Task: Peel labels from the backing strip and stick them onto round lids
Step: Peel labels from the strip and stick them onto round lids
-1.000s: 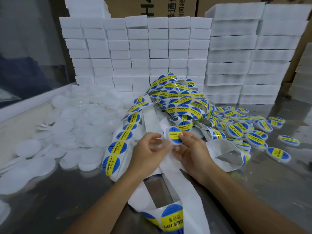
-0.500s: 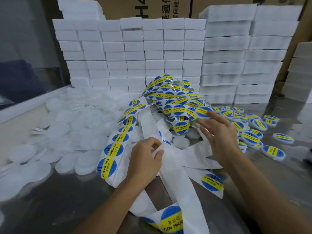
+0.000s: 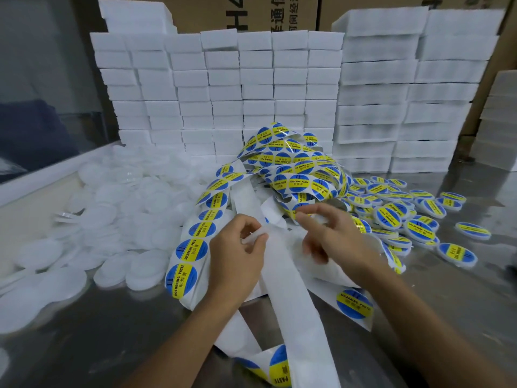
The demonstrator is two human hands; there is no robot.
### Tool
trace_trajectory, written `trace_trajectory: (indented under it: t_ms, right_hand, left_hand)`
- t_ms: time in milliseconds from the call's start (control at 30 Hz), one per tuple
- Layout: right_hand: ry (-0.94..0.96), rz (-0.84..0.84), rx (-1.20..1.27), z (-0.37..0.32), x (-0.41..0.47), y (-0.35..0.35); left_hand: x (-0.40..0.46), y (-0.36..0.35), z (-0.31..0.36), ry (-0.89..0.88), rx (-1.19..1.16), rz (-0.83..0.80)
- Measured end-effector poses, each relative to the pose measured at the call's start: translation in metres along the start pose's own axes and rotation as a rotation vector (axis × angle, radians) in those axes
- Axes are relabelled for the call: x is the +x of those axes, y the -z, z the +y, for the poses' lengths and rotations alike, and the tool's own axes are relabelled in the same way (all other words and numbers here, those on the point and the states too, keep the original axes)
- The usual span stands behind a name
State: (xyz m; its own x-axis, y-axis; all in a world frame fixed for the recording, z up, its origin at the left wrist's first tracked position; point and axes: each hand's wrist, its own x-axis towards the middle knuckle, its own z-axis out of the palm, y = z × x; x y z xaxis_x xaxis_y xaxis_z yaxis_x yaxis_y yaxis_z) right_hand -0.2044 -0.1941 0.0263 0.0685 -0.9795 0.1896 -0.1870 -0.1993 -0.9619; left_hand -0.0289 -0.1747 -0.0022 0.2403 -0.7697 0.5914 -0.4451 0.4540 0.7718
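Nearest, at six o'clock: a bare backing strip (image 3: 296, 309) trailing down the steel table (image 3: 92, 340). Just above, left hand (image 3: 237, 259) curled, pinching a plain white lid (image 3: 253, 238) edge-on between thumb and fingers. At one o'clock from it, right hand (image 3: 333, 239) blurred, fingers loosely spread over the strip, gripping nothing visible. Round labels (image 3: 191, 249), blue and yellow, running up the strip at eleven o'clock into a tangled heap (image 3: 296, 166). Unlabelled lids (image 3: 112, 208) piled at nine o'clock; labelled lids (image 3: 402, 217) scattered at three. Farthest, at twelve: stacked white boxes (image 3: 229, 88) against cardboard cartons (image 3: 251, 12).
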Motion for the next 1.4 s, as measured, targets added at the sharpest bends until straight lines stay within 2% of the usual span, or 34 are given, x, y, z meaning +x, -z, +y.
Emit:
trace_trajectory:
  t_ms: [67,133,267,367,433,500,600,667,733,900,1000,1100,1233,1400]
  right_hand:
    - [-0.076,-0.133,-0.037,-0.003,-0.003,-0.01]
    - [-0.147,-0.151,0.02,-0.003,-0.004,-0.015]
    - [-0.219,-0.054,0.056,-0.004,-0.001,-0.011]
    - [-0.079,0.076,0.082,-0.004,-0.001,-0.01]
    - [0.027,0.124,-0.003,-0.001,-0.002,-0.009]
    - [0.089,0.12,0.007,-0.001,-0.003,-0.008]
    - [0.138,0.045,0.133,-0.005,-0.006,-0.008]
    - [0.165,-0.048,0.204,-0.006,-0.007,-0.01]
    - [0.188,-0.107,0.17,-0.004,-0.008,-0.013]
    - [0.265,-0.097,-0.056,0.004,-0.008,-0.02]
    - [0.36,-0.025,-0.213,0.011,-0.007,-0.025]
    - [0.416,0.068,-0.296,0.016,-0.006,-0.028]
    - [0.47,0.08,-0.279,0.013,-0.004,-0.024]
    - [0.366,0.167,-0.164,0.01,-0.004,-0.026]
  left_hand:
    - [0.001,0.001,0.001,-0.055,-0.023,0.02]
    - [0.001,0.002,0.002,-0.16,0.019,0.002]
    - [0.0,0.002,0.006,-0.388,0.095,-0.061]
    - [-0.001,0.004,0.009,-0.443,0.074,-0.129]
    - [-0.002,0.003,0.011,-0.333,0.03,-0.106]
    - [0.0,0.002,0.012,-0.092,-0.031,-0.068]
    - [0.005,0.003,0.011,0.323,-0.268,-0.212]
    - [0.005,0.004,0.01,0.46,-0.402,-0.322]
    - [0.004,0.006,0.012,0.446,-0.421,-0.361]
    - [0.004,0.007,0.012,0.425,-0.468,-0.353]
    - [0.005,0.008,0.007,0.418,-0.419,-0.272]
    - [0.005,0.009,0.005,0.412,-0.422,-0.275]
    - [0.004,0.007,0.006,0.395,-0.438,-0.311]
    - [0.004,0.002,0.002,0.394,-0.404,-0.296]
